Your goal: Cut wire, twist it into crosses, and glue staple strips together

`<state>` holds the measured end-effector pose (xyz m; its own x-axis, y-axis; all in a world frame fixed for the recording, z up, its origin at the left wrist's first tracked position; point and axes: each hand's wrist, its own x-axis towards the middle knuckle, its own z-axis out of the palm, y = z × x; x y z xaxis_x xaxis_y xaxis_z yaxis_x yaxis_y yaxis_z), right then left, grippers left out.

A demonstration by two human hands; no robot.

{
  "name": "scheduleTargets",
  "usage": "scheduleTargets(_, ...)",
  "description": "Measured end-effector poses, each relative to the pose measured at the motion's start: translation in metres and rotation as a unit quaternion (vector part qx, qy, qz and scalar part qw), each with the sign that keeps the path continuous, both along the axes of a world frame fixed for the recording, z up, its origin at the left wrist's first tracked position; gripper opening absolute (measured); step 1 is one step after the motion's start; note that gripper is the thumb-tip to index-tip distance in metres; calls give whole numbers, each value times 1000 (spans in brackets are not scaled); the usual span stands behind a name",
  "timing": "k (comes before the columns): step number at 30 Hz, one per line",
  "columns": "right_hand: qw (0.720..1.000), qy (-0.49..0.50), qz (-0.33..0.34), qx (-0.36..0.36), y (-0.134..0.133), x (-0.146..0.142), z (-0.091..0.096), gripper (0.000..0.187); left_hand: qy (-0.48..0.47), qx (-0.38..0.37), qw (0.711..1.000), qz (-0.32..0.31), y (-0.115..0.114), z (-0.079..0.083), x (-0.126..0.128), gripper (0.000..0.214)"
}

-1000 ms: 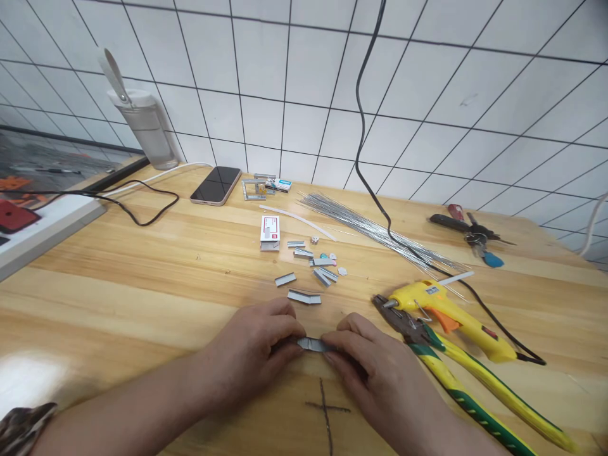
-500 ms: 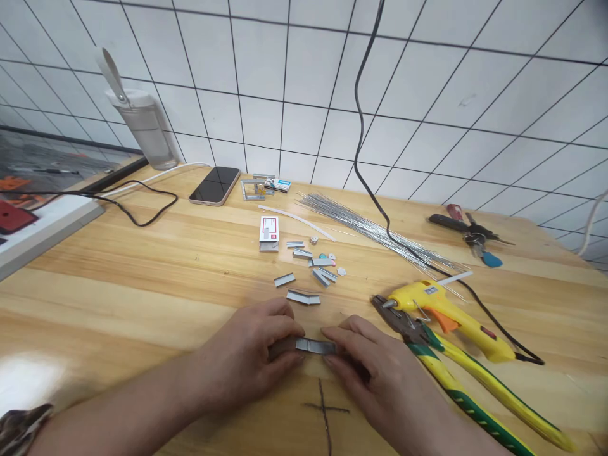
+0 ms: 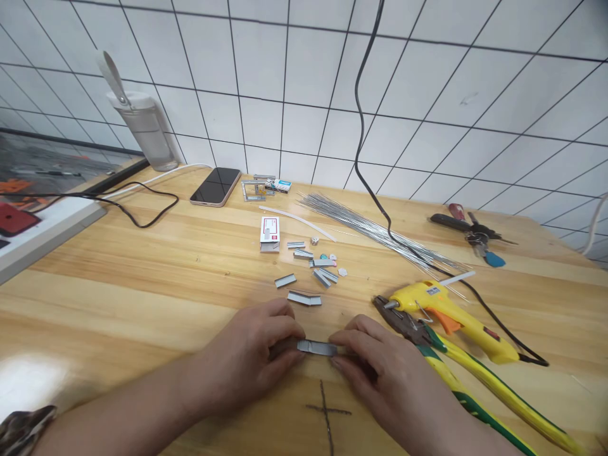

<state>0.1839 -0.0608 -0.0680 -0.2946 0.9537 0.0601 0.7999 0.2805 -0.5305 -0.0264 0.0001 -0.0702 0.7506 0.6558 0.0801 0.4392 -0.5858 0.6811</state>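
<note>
The gray metal strip is probably best held lightly and level, with pressure shared evenly between the left hand and the right hand, since something that thin could easily be kinked or snapped if one end gets twisted harder. A faint crease can be seen toward its left end, so that spot should be babied, and the middle should be left uncovered so any bending gets noticed. Position-wise, the strip is stretched crosswise between the two sets of fingers, each end tucked between thumb and forefinger. Both sets are curled in, only a small gap left at the tips, and seem to be pinched on the ends; how firmly can't be told, as the far side is hidden. It's held just short of the bent strip on the counter, with the dark cross mark on the near side.
</note>
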Motion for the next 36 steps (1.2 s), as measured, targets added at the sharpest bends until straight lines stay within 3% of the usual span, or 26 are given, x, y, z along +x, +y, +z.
scheduleTargets(9,1000,-1,9,-14,2,-3,1,20,0,12,1000,5,0,-1,1,11)
scheduleTargets(25,1000,0,13,22,0,-4,-2,19,2,4,1000,4,0,3,2,11)
scheduleTargets(36,1000,-9,12,-11,0,-5,2,17,-6,-2,1000,-1,-1,4,0,12)
